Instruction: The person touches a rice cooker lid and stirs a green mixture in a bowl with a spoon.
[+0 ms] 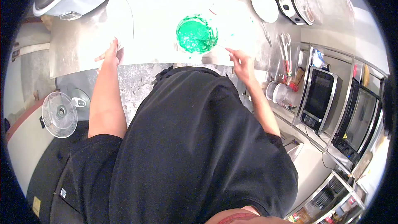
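Note:
A bowl (216, 37) of bright green, thick, glossy mixture (192, 35) stands on the steel table, with green smears round its inner wall. My right hand (241, 61), to the right of the bowl, pinches the end of a thin-handled utensil (221, 46). Its other end goes into the green mixture, so its kind is hidden. At the table's front edge on the left, my left hand (109, 54) has its fingers apart and holds nothing that I can see. Just beyond it is a pale shape, washed out by glare.
A white plate (264, 5) and a white-and-black round appliance (290, 6) stand at the back right. Several tongs (286, 52) lie along the right side. A microwave (319, 93) and an oven (357, 120) sit on shelves. A fan (59, 114) stands at lower left.

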`<action>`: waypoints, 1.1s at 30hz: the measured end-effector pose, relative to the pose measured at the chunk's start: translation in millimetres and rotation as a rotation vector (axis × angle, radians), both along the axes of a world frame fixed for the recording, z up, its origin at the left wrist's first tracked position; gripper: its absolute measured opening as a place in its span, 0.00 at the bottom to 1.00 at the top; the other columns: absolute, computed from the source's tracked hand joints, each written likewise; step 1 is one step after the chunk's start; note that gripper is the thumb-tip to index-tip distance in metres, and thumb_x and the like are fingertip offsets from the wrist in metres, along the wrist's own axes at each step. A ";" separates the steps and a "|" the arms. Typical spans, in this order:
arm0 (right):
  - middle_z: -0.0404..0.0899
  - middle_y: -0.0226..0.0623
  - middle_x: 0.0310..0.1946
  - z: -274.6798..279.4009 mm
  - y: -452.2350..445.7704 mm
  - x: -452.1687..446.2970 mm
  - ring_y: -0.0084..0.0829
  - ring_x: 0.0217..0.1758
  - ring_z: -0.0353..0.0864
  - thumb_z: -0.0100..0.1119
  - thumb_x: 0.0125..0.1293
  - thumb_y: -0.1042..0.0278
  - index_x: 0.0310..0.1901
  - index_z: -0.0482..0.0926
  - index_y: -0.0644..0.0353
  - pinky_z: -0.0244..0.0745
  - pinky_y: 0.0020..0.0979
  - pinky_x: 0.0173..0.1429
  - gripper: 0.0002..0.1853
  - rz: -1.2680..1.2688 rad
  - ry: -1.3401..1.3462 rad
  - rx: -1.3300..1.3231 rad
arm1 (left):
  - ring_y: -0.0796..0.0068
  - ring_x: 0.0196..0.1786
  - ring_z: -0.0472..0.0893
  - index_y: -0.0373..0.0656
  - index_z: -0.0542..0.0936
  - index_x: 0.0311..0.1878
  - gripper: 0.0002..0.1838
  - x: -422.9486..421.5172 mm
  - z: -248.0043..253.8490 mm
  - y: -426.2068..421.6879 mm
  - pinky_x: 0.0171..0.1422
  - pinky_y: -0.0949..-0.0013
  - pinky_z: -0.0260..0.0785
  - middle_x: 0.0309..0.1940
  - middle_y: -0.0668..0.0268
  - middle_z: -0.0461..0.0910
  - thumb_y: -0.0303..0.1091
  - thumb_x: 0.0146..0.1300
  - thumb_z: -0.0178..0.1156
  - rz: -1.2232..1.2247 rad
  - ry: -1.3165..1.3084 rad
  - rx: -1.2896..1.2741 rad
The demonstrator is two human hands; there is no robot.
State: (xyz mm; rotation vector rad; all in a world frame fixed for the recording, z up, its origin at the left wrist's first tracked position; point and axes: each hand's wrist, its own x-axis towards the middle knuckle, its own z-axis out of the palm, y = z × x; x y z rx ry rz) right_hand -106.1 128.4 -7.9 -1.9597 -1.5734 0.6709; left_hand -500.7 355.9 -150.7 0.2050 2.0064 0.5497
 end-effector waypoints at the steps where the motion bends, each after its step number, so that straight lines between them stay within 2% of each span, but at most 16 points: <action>1: 0.75 0.40 0.25 -9.1 -9.9 2.7 0.37 0.28 0.76 0.54 0.65 0.79 0.50 0.81 0.61 0.70 0.34 0.34 0.13 0.096 -0.119 0.073 | 0.60 0.77 0.46 0.45 0.23 0.73 0.71 -1.3 11.2 -4.5 0.78 0.51 0.35 0.75 0.55 0.51 0.70 0.50 0.64 -0.088 -0.109 0.062; 2: 0.75 0.40 0.25 -14.4 -19.6 3.4 0.37 0.28 0.76 0.54 0.65 0.79 0.50 0.81 0.61 0.70 0.34 0.34 0.13 0.099 -0.117 0.071 | 0.61 0.77 0.48 0.41 0.17 0.71 0.75 -2.4 16.2 -7.8 0.78 0.52 0.38 0.74 0.54 0.55 0.70 0.48 0.66 -0.180 -0.216 0.122; 4: 0.74 0.45 0.28 -22.3 -39.0 6.2 0.45 0.31 0.75 0.55 0.59 0.84 0.53 0.80 0.60 0.71 0.39 0.37 0.19 0.158 -0.166 0.132 | 0.61 0.77 0.47 0.39 0.18 0.71 0.74 -3.9 3.6 -4.3 0.78 0.52 0.40 0.73 0.54 0.57 0.69 0.49 0.66 -0.140 -0.146 0.091; 5: 0.74 0.43 0.30 -25.1 -45.8 7.8 0.44 0.33 0.76 0.55 0.57 0.84 0.55 0.78 0.58 0.72 0.41 0.39 0.23 0.170 -0.199 0.114 | 0.61 0.77 0.47 0.38 0.18 0.71 0.74 -0.7 5.9 -4.5 0.77 0.51 0.41 0.72 0.54 0.59 0.69 0.50 0.66 -0.101 -0.077 0.064; 9: 0.75 0.42 0.31 -31.2 -63.4 13.1 0.44 0.34 0.76 0.55 0.56 0.85 0.55 0.78 0.56 0.73 0.40 0.39 0.24 0.177 -0.307 0.148 | 0.57 0.78 0.42 0.35 0.16 0.69 0.77 3.7 11.6 -4.5 0.78 0.49 0.35 0.74 0.54 0.55 0.69 0.47 0.67 -0.125 -0.186 0.087; 11: 0.76 0.41 0.32 -31.3 -68.4 14.9 0.43 0.35 0.77 0.54 0.55 0.85 0.56 0.78 0.55 0.74 0.39 0.41 0.25 0.191 -0.353 0.156 | 0.53 0.78 0.36 0.36 0.14 0.68 0.81 1.9 -18.1 3.4 0.77 0.44 0.29 0.76 0.50 0.45 0.70 0.41 0.70 0.011 0.216 -0.077; 12: 0.76 0.41 0.32 -30.7 -70.5 15.0 0.43 0.35 0.77 0.54 0.55 0.85 0.56 0.78 0.55 0.74 0.39 0.41 0.25 0.185 -0.353 0.155 | 0.53 0.78 0.36 0.36 0.14 0.68 0.81 -4.1 -29.5 5.6 0.77 0.44 0.29 0.76 0.50 0.45 0.70 0.41 0.70 0.005 0.216 -0.076; 14: 0.76 0.42 0.33 -29.7 -74.0 15.4 0.43 0.36 0.77 0.54 0.55 0.85 0.55 0.78 0.55 0.75 0.39 0.42 0.25 0.174 -0.334 0.158 | 0.48 0.78 0.33 0.36 0.11 0.66 0.85 -14.3 -40.8 8.1 0.76 0.40 0.28 0.76 0.45 0.31 0.71 0.37 0.72 -0.044 0.068 0.007; 15: 0.76 0.42 0.33 -30.6 -76.4 15.9 0.43 0.36 0.77 0.54 0.55 0.85 0.55 0.78 0.55 0.75 0.39 0.42 0.25 0.173 -0.333 0.157 | 0.48 0.78 0.33 0.36 0.11 0.66 0.85 -17.2 -42.0 6.6 0.76 0.40 0.28 0.76 0.45 0.31 0.71 0.37 0.72 -0.046 0.068 0.006; 17: 0.77 0.42 0.34 -31.8 -79.7 16.6 0.44 0.37 0.78 0.55 0.55 0.85 0.55 0.78 0.55 0.75 0.40 0.42 0.25 0.155 -0.307 0.117 | 0.43 0.77 0.28 0.38 0.10 0.66 0.85 -23.2 -36.8 3.1 0.74 0.35 0.26 0.74 0.40 0.20 0.72 0.36 0.71 -0.143 -0.052 0.077; 18: 0.77 0.42 0.34 -31.4 -80.8 16.7 0.44 0.37 0.78 0.55 0.55 0.85 0.55 0.78 0.55 0.75 0.40 0.42 0.25 0.156 -0.307 0.116 | 0.43 0.77 0.28 0.38 0.10 0.66 0.85 -20.6 -31.6 4.2 0.74 0.35 0.26 0.74 0.40 0.20 0.72 0.36 0.71 -0.142 -0.052 0.076; 20: 0.76 0.42 0.34 -27.9 -81.1 15.8 0.44 0.37 0.78 0.55 0.55 0.85 0.54 0.78 0.56 0.75 0.40 0.42 0.24 0.141 -0.338 0.115 | 0.38 0.75 0.23 0.41 0.10 0.67 0.85 -13.1 -22.8 7.4 0.72 0.31 0.24 0.72 0.39 0.14 0.73 0.34 0.71 -0.072 0.163 -0.085; 33: 0.76 0.41 0.33 0.2 -97.3 20.8 0.41 0.34 0.78 0.56 0.54 0.87 0.53 0.80 0.57 0.75 0.37 0.40 0.24 0.052 -0.270 0.080 | 0.44 0.77 0.34 0.45 0.09 0.67 0.84 -13.7 -30.0 6.6 0.74 0.35 0.29 0.76 0.43 0.31 0.69 0.37 0.74 -0.014 0.069 -0.006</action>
